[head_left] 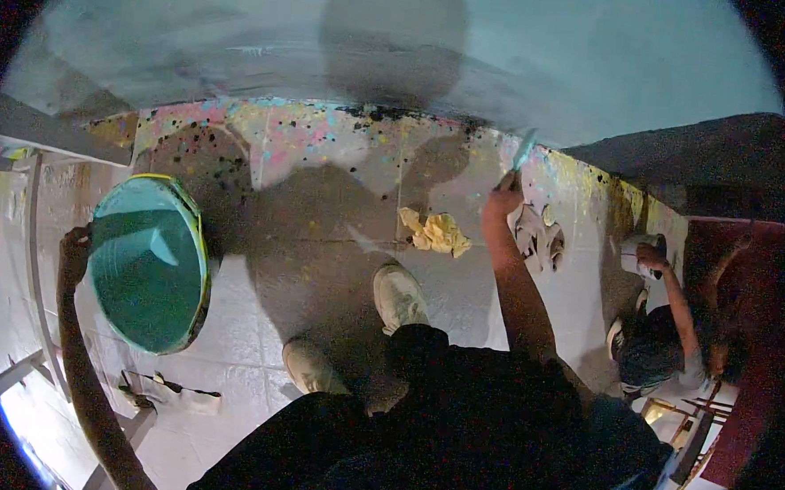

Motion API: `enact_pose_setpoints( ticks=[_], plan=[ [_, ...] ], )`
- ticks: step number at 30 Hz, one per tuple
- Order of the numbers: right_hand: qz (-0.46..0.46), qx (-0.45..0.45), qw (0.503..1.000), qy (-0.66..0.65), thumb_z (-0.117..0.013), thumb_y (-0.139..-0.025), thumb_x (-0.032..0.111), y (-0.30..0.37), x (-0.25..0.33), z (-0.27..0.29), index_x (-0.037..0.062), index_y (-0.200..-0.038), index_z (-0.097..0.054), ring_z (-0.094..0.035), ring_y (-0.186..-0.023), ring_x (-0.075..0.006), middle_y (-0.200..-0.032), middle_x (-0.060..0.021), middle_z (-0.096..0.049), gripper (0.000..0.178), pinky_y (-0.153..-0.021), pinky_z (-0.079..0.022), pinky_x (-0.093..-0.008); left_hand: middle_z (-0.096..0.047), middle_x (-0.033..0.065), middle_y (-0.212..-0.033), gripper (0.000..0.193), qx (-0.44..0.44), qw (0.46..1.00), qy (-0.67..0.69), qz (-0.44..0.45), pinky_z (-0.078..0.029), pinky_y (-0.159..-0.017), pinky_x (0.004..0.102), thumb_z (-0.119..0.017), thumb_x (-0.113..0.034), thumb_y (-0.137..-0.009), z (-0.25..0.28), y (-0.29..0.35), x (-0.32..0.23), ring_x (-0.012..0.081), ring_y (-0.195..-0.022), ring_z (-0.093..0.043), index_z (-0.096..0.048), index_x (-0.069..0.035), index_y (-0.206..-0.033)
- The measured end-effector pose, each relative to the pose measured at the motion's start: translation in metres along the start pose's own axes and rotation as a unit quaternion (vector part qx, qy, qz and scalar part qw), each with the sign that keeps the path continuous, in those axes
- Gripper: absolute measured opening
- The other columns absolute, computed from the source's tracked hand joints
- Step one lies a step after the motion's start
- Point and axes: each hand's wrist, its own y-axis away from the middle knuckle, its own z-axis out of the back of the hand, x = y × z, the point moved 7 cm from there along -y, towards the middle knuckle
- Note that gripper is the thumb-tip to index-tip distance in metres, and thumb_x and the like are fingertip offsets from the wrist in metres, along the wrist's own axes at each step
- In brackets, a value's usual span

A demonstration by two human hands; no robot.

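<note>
My left hand (74, 250) is closed on the rim of a large round bucket (199, 235) at the left. Teal paint (147, 272) fills much of it, and a paler patch shows on its surface. Off to the right, my right hand (504, 198) grips a slim paintbrush (523, 151) coated in pale teal. The brush points up toward the foot of the teal wall (544, 67); whether its tip touches the wall, I cannot tell. Below that hand lies a crumpled greyish cloth (535, 235).
Crumpled yellow paper (435, 232) lies on the tiled floor (314, 214), which is splattered with paint along the wall. A co-worker (658, 348) crouches at the right, holding a pale pot (636, 255). Grey metal frame bars (39, 289) and small tools (168, 386) are at the left.
</note>
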Motion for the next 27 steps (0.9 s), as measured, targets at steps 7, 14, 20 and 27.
enact_pose_setpoints(
  ticks=[7, 14, 20, 27],
  plan=[
    [-0.183, 0.264, 0.942, -0.100, -0.050, -0.084, 0.026, 0.120, 0.125, -0.108, -0.0006, -0.073, -0.050, -0.040, -0.049, -0.0118, -0.055, -0.0023, -0.045, 0.029, -0.046, -0.033, -0.0308, -0.053, 0.0156, -0.104, 0.041, -0.173, 0.979, 0.072, -0.078, -0.039, -0.087, 0.0314, -0.041, 0.015, -0.072, 0.093, -0.015, -0.159, 0.0268, -0.098, -0.051, -0.051, -0.001, -0.109],
    [-0.010, 0.374, 0.915, -0.148, -0.051, -0.084, 0.026, 0.147, 0.216, -0.128, -0.0014, -0.083, -0.052, -0.043, -0.050, -0.0172, -0.062, -0.0101, -0.048, 0.027, -0.050, -0.035, -0.0329, -0.051, 0.0153, -0.109, 0.033, -0.151, 0.968, 0.098, -0.173, -0.037, -0.089, 0.0351, -0.050, 0.002, -0.075, 0.100, -0.063, -0.306, 0.0317, -0.102, -0.048, -0.052, -0.003, -0.107],
    [-0.140, 0.269, 0.951, -0.063, -0.051, -0.084, 0.025, 0.050, 0.131, -0.071, 0.0009, -0.075, -0.055, -0.038, -0.051, -0.0125, -0.055, -0.0028, -0.043, 0.027, -0.049, -0.033, -0.0293, -0.047, 0.0152, -0.115, 0.034, -0.074, 0.968, 0.096, -0.219, -0.038, -0.087, 0.0384, -0.051, -0.005, -0.075, 0.074, -0.099, -0.389, 0.0355, -0.103, -0.046, -0.051, -0.007, -0.109],
    [-0.138, 0.132, 0.982, -0.001, -0.049, -0.086, 0.027, -0.034, 0.037, 0.025, 0.0039, -0.079, -0.054, -0.032, -0.054, -0.0043, -0.061, 0.0057, -0.039, 0.025, -0.046, -0.026, -0.0232, -0.041, 0.0179, -0.123, 0.060, -0.086, 0.971, 0.092, -0.203, -0.036, -0.091, 0.0412, -0.052, -0.014, -0.079, 0.076, -0.130, -0.446, 0.0359, -0.110, -0.042, -0.024, -0.016, -0.132]
  ],
)
